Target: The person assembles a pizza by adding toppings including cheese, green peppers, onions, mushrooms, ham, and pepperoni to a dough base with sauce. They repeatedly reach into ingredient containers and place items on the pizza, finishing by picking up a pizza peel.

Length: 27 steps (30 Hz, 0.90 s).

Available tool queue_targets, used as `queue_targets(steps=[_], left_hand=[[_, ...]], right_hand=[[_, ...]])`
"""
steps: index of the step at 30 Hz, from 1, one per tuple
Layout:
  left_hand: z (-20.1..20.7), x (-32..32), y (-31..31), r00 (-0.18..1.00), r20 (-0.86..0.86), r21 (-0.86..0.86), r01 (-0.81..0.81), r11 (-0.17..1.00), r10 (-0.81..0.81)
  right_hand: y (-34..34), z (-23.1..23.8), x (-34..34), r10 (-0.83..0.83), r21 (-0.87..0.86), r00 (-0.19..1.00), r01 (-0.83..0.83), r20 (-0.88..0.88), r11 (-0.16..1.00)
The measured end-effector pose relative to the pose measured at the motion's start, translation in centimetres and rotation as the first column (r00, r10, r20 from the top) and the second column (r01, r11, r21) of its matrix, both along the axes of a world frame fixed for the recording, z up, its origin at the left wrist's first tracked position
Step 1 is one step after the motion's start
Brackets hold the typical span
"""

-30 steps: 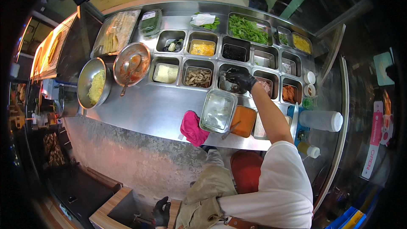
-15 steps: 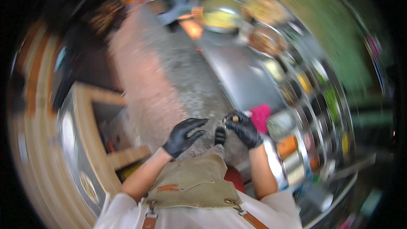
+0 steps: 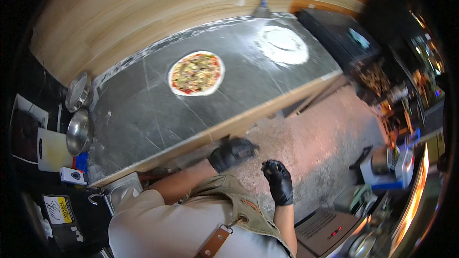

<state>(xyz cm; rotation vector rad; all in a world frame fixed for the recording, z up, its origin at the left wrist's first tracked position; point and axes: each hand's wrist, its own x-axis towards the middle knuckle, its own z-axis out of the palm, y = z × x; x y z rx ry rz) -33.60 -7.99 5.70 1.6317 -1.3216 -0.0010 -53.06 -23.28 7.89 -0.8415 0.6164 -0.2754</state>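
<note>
Both my hands wear black gloves and hang in front of my apron, apart from each other. My left hand (image 3: pixel 234 154) is smeared by motion beside the front edge of the stone counter (image 3: pixel 126 114), and its finger pose is unclear. To its right, my right hand (image 3: pixel 278 181) is raised with its fingers curled in. Whatever those fingers may hold is too small to make out. Beyond the hands, an uncooked-looking pizza (image 3: pixel 197 73) with scattered toppings and red sauce lies on the dark counter. Right of it spreads a round patch of white flour (image 3: pixel 282 44).
Metal bowls (image 3: pixel 79 131) and a white cutting board (image 3: pixel 52 150) stand at the left end, near a small sink (image 3: pixel 123 188). A bottle (image 3: pixel 262 7) is at the back wall. At the right are firewood (image 3: pixel 374 79), a blue-and-white container (image 3: pixel 389 167) and a brown appliance (image 3: pixel 327 231).
My view has swung left, from the ingredient counter to the stone counter with the pizza. The left hand's spread fingers are now blurred; the right hand's fingers stay closed.
</note>
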Motion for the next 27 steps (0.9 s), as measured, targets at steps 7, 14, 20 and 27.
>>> queue_targets(steps=[7, 14, 20, 27], left_hand=[[-2.2, 31.5, 13.7, 0.652, -0.008, 0.183, -0.744, 0.642, 0.758], [-2.6, 36.8, 16.1, 0.696, -0.177, 0.376, -0.606, 0.701, 0.696], [0.4, 35.0, 13.0, 0.727, -0.319, 0.083, -0.618, 0.782, 0.608], [-2.1, 37.0, 13.5, 0.802, -0.055, 0.124, -0.585, 0.801, 0.594]], right_hand=[[1.7, 2.7, 30.1, 0.397, -0.021, 0.918, -0.396, 0.012, 0.918], [5.5, 1.8, 46.3, 0.542, 0.187, 0.84, -0.533, 0.002, 0.826], [8.5, -1.0, 51.4, 0.623, 0.214, 0.774, -0.594, -0.109, 0.775], [9.5, -1.0, 53.3, 0.667, 0.025, 0.704, -0.683, -0.245, 0.73]])
